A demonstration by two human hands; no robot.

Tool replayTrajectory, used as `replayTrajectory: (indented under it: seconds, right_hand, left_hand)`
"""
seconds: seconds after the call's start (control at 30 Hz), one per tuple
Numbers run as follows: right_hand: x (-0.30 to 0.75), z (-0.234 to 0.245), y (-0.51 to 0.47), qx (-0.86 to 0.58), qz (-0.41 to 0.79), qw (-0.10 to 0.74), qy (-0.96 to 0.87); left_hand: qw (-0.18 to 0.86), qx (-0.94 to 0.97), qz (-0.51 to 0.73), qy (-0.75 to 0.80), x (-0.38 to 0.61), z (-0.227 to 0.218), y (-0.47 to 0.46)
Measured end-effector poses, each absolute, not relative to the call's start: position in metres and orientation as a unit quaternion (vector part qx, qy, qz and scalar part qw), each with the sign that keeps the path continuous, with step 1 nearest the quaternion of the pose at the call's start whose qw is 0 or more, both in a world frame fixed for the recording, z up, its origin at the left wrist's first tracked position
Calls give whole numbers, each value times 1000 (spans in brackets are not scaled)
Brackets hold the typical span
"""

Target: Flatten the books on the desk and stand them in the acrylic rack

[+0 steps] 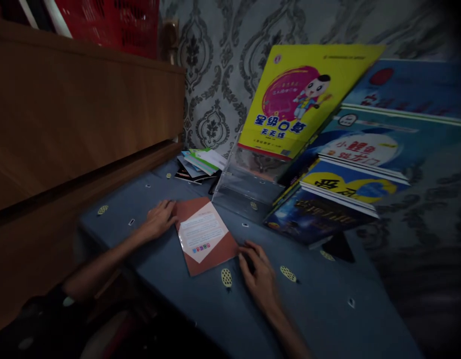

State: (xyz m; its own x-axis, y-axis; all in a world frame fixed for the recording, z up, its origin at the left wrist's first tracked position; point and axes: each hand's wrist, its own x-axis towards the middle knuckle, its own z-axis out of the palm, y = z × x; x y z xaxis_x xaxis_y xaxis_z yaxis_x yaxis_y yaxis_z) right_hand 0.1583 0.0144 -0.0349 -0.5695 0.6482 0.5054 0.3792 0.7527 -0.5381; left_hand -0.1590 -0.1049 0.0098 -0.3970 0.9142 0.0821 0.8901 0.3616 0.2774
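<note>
A thin booklet [183, 207] with a reddish-brown cover lies on the blue tablecloth, a white diamond-shaped panel of print facing up. At its left edge is my left hand [159, 219], fingers and thumb closed on the upper left side. My right hand [259, 276] has its curled fingers and thumb at the booklet's right corner, gripping it there. The undersides of the fingers of both hands are hidden.
A clear acrylic stand [234, 184] holds a yellow workbook [249, 132]. Blue children's books [365, 134] are stacked in tiers to the right. Loose booklets [200, 162] lie at the back by the patterned wall. A wooden cabinet [84, 114] carrying a red basket [114, 27] borders the left.
</note>
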Motion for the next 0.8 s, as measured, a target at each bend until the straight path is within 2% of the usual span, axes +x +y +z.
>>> replayTrajectory:
  seconds: [0.17, 0.37, 0.5, 0.63, 0.8]
  right_hand:
    - [157, -27, 3, -298, 188, 318, -880]
    - [168, -24, 17, -345, 176, 325, -863]
    - [181, -32, 33, -389, 122, 307, -860]
    - [185, -41, 37, -403, 90, 289, -864]
    - [182, -47, 34, -410, 89, 281, -863]
  left_hand:
    - [49, 601, 89, 793, -165, 4, -92]
    - [11, 611, 25, 791, -121, 20, -104]
    - [25, 652, 33, 757, -90, 22, -108]
    - [-18, 682, 26, 731, -80, 20, -94]
    - [-27, 719, 89, 689, -95, -5, -58]
